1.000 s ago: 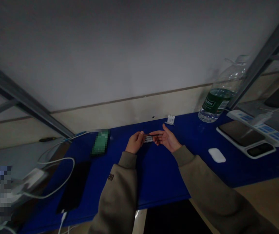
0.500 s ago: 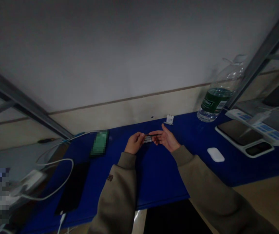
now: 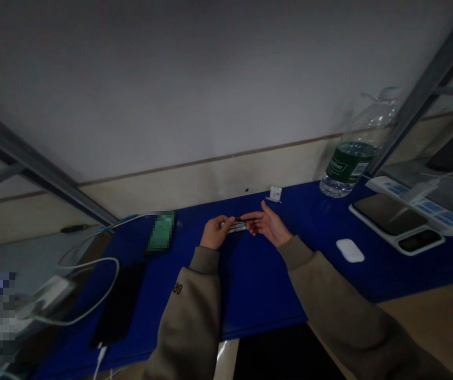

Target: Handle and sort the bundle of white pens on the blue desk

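Observation:
My left hand [image 3: 213, 232] is closed, thumb against fingers, at the left end of a thin dark stick-like piece [image 3: 246, 219]. My right hand [image 3: 269, 224] reaches its other end, which lies between the thumb and the fingers. Just beneath, a small silvery-white object with dark lines [image 3: 237, 227] spans the space between both hands; its kind is too small to make out. Both hands are over the blue tabletop [image 3: 258, 285]. Beyond my right hand, a white charger plug [image 3: 276, 192] stands near the wall with a thin metallic piece [image 3: 273, 200] before it.
On the right are a large water bottle [image 3: 348, 163], a white earbud case [image 3: 350, 250], a scale [image 3: 396, 224] and a power strip [image 3: 424, 206]. To the left lie a phone with a green screen [image 3: 162, 232], a black tablet-like slab [image 3: 119, 303] and a white cable [image 3: 111, 287].
My left hand has shifted slightly left, and more of the silvery-white object shows between the hands. My right hand stays almost in place.

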A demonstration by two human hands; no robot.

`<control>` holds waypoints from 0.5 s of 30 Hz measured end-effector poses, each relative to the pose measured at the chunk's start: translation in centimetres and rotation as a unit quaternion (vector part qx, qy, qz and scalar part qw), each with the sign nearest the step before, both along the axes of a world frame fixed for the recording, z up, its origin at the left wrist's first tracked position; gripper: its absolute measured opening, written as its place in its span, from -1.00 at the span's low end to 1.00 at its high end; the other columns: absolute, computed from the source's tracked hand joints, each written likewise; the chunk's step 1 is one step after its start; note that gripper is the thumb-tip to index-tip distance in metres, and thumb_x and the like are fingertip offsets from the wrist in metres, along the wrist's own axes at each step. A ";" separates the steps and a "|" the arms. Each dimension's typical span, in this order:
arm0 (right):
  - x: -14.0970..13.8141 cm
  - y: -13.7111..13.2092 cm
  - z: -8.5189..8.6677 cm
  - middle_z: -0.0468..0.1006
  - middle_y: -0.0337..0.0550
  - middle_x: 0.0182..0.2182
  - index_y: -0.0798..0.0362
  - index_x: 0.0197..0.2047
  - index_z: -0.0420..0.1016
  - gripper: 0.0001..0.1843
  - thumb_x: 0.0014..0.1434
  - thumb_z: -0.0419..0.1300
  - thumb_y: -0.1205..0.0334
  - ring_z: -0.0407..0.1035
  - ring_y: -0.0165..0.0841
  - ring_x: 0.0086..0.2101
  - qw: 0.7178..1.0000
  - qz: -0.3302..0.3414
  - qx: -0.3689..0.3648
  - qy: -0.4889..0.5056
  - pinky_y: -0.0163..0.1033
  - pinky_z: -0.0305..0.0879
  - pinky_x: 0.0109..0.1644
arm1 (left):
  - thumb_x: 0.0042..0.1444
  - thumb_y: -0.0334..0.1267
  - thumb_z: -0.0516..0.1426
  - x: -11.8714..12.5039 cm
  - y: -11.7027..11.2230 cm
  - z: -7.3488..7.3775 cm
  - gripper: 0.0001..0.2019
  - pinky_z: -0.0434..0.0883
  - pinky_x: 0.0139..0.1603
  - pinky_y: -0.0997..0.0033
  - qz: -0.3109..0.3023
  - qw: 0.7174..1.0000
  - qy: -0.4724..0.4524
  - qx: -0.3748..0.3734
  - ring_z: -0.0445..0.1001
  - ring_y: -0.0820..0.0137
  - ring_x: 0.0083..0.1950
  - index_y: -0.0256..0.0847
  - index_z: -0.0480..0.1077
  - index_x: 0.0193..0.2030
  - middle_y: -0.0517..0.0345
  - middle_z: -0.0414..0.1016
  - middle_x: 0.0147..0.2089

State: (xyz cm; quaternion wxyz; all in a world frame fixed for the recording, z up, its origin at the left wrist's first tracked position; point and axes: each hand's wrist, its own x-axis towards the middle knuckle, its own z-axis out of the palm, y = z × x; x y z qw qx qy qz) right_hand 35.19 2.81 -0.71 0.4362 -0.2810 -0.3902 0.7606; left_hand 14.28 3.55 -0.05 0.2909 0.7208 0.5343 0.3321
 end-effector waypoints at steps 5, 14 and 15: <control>-0.1 -0.2 0.2 0.51 0.00 -0.45 0.18 -0.17 0.56 -0.23 0.16 -0.16 -0.33 0.35 -0.34 -0.47 1.000 -0.005 -0.001 0.001 -0.25 0.20 -0.39 | 0.13 0.04 0.06 -0.2 -0.1 0.2 -0.64 0.27 -0.39 0.50 -0.003 0.999 0.012 0.033 0.36 0.46 -0.43 -0.25 0.43 -0.27 0.17 0.46 -0.41; 0.5 0.4 -0.3 0.45 -0.10 -0.56 0.17 -0.25 0.56 -0.36 0.16 -0.05 -0.24 0.27 -0.41 -0.56 0.988 -0.150 -0.025 0.036 -0.27 0.18 -0.46 | 0.29 -0.14 -0.12 -0.1 -0.1 0.2 -0.67 0.30 0.02 0.30 0.035 0.991 0.048 0.122 0.42 0.32 -0.03 -0.24 0.35 -0.01 0.01 0.50 -0.08; 0.5 0.5 -0.4 0.44 -0.11 -0.57 0.17 -0.26 0.56 -0.38 0.16 -0.03 -0.23 0.26 -0.42 -0.56 0.985 -0.166 -0.027 0.036 -0.27 0.17 -0.46 | 0.29 -0.15 -0.12 -0.2 -0.1 0.2 -0.68 0.29 0.02 0.29 0.031 0.989 0.065 0.129 0.41 0.31 -0.03 -0.23 0.36 -0.03 0.02 0.49 -0.07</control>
